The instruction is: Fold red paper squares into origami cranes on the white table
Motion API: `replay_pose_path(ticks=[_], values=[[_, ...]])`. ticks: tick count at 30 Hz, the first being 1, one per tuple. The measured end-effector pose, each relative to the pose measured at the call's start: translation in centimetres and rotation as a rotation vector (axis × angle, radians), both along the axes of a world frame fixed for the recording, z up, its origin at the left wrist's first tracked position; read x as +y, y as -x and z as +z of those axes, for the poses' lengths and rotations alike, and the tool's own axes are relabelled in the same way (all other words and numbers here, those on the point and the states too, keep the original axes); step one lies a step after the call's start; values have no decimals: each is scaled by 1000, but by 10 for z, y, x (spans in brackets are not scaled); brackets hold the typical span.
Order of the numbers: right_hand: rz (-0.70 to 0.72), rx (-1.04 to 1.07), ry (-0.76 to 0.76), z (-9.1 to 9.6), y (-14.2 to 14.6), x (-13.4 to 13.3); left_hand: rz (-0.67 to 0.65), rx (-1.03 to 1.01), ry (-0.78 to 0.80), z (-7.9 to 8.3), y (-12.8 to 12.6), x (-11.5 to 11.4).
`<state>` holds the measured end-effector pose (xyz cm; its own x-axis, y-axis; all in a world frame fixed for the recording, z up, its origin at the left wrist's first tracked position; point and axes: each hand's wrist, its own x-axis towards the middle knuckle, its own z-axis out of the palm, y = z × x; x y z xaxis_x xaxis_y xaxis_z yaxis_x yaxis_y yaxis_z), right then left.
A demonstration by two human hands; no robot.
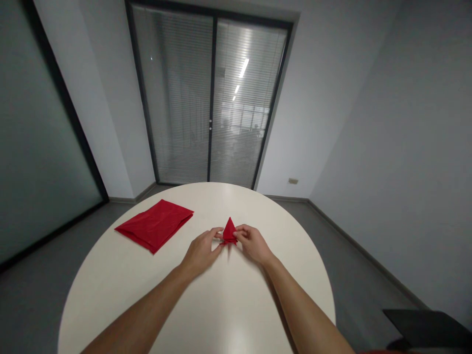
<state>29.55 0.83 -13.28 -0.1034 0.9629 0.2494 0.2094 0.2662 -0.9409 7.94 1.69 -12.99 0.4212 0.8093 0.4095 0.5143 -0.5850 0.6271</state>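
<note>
A small piece of folded red paper [229,230] with a pointed top is held just above the middle of the table, between my two hands. My left hand [202,250] has its fingertips and thumb closed on the paper's left edge. From the other side, my right hand [252,243] pinches the paper's right edge with thumb and fingers. Flaps stick out at the paper's lower end, partly hidden by my fingers. Off to the left lies a larger stack of flat red paper sheets [157,223], apart from both hands.
The round white table [221,305] spreads under both arms. Beyond its far edge stands a dark-framed glass partition with blinds [177,98]. A black chair part [427,327] shows at the lower right. A wall socket [293,181] sits low on the back wall.
</note>
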Motion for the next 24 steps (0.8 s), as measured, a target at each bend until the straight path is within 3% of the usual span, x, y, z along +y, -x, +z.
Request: replay_pose_path(ticks=[13,24], values=[[-45,123,-31,8,13,-3,21,-168,-55,1,-5,1],[133,204,75,7,23,-11,110,-483,121,-3,-9,11]])
